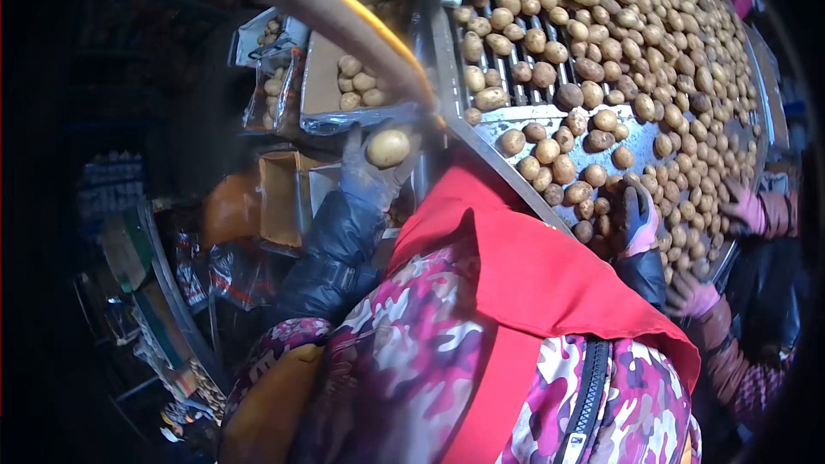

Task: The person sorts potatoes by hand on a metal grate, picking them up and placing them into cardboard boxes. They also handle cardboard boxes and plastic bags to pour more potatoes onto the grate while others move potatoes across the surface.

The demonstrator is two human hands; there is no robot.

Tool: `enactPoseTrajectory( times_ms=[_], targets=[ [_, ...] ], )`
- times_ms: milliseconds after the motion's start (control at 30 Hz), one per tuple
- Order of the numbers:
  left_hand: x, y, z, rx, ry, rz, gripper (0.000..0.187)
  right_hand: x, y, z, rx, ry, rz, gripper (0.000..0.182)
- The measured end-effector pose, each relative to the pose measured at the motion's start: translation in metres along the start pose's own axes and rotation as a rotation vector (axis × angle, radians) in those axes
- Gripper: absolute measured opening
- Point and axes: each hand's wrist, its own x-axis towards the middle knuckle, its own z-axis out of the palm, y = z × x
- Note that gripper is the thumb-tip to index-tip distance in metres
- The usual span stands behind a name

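Observation:
My left hand (367, 174), in a pale, dirty work glove, is closed around a large smooth potato (388, 148) beside an open cardboard box. It is slightly blurred. At the lower edge of the sorting table, my right hand (639, 218) wears a dark-palmed glove with a pink cuff. Its fingers are bent a little and apart from a full grip, touching loose potatoes (585, 192) on the metal plate (503, 127). More potatoes (627, 43) cover the table above and to the right.
A cardboard box (314, 77) partly filled with potatoes stands left of the table, with bagged potatoes (273, 90) beside it. A thick beam (344, 21) crosses above. Another person's gloved hands (746, 208) work at the right edge. Metal rollers (521, 56) lie under some potatoes.

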Motion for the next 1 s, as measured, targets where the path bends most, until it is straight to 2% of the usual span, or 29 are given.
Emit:
enactPoseTrajectory(
  times_ms=[133,167,200,267,367,500,733,867,900,933,1000],
  targets=[
    [0.021,-0.002,-0.037,0.043,0.146,0.107,0.043,0.005,0.005,-0.002,0.116,0.003,0.091,0.042],
    [0.016,-0.003,-0.040,0.096,0.118,0.099,0.039,0.009,0.012,-0.004,0.105,0.010,0.064,0.044],
    [0.013,-0.006,-0.038,0.114,0.180,0.141,0.037,0.008,0.007,-0.001,0.053,0.029,0.082,0.044],
    [0.005,-0.011,-0.034,0.159,0.182,0.239,0.035,0.004,-0.015,0.006,0.198,-0.004,0.151,0.043],
    [-0.007,-0.001,-0.021,0.230,0.254,0.265,0.033,0.009,-0.001,0.003,0.296,-0.009,0.120,0.042],
    [0.016,0.025,-0.075,0.110,0.181,0.259,0.032,0.018,0.014,-0.009,0.188,-0.048,0.059,0.038],
    [0.015,0.118,-0.051,0.196,0.308,0.542,0.030,0.012,0.007,-0.017,0.103,-0.059,0.049,0.040],
    [0.016,0.179,-0.039,0.354,0.414,0.707,0.029,0.012,0.030,-0.031,0.082,-0.030,-0.026,0.040],
    [0.014,0.182,-0.038,0.418,0.437,0.718,0.028,0.010,0.051,-0.040,0.142,0.017,0.045,0.041],
    [0.011,0.177,-0.038,0.507,0.457,0.713,0.028,0.009,0.074,-0.048,0.206,0.069,0.112,0.042],
    [0.010,0.139,-0.029,0.717,0.472,0.609,0.028,-0.006,0.053,-0.056,-0.036,0.130,-0.019,0.038]
  ],
)
